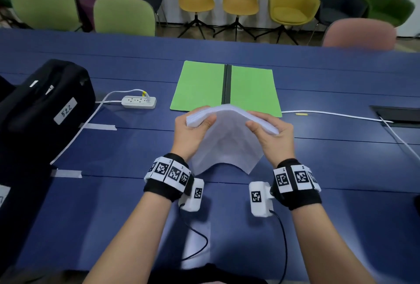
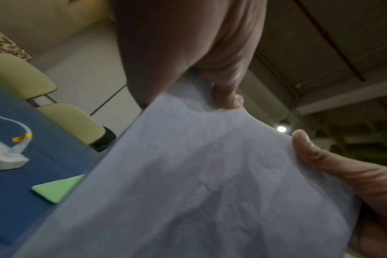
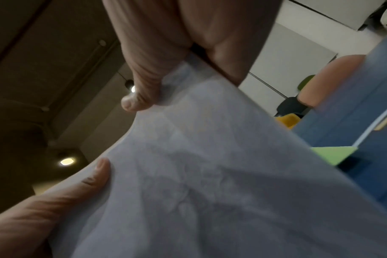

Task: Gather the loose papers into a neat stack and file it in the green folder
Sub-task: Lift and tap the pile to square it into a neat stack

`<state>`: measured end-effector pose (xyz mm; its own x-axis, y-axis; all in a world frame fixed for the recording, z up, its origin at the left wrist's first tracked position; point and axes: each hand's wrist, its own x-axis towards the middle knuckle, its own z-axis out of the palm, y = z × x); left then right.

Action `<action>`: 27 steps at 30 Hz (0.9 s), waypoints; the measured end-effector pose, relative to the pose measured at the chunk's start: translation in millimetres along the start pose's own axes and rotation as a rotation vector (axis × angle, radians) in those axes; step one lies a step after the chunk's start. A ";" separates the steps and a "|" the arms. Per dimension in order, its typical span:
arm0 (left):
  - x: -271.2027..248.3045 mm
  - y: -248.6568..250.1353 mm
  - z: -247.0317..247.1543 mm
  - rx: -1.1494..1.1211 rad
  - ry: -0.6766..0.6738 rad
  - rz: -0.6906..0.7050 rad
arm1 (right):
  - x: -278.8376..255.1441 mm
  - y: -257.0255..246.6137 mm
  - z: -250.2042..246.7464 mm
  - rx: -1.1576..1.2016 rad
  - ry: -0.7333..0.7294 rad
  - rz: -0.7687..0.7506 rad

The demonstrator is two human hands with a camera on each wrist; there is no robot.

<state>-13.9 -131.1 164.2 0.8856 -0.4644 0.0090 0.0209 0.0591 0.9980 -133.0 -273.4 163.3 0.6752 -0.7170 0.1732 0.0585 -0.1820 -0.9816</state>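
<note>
Left hand (image 1: pixel 193 133) and right hand (image 1: pixel 273 135) pinching paper stack (image 1: pixel 227 138) side edges, green folder (image 1: pixel 225 87) open just beyond

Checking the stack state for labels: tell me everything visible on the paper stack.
The paper stack is a thick sheaf of plain white sheets, no print visible. It is bowed into an arch, middle raised and both sides drooping. The left hand grips its left side and the right hand its right side, thumbs on the near face. The far edges look roughly aligned. It is held just in front of the open green folder, which lies flat on the blue table; whether its lower edge touches the table is unclear.
</note>
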 end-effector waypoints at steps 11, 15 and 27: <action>-0.5 19.6 11.2 0.607 -0.233 0.256 | 18.1 -12.0 -14.7 -0.851 -0.338 -0.130; 15.6 -1.9 -27.4 0.895 -0.367 0.062 | 16.1 13.8 -29.5 -0.545 -0.232 -0.077; 16.7 -40.5 -80.8 0.076 0.020 0.064 | 15.3 52.9 -49.9 0.027 0.040 0.199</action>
<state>37.5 -69.9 118.9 0.8933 -0.4437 0.0721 -0.0704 0.0202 0.9973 -156.2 -327.7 118.1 0.6455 -0.7634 -0.0217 -0.0530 -0.0164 -0.9985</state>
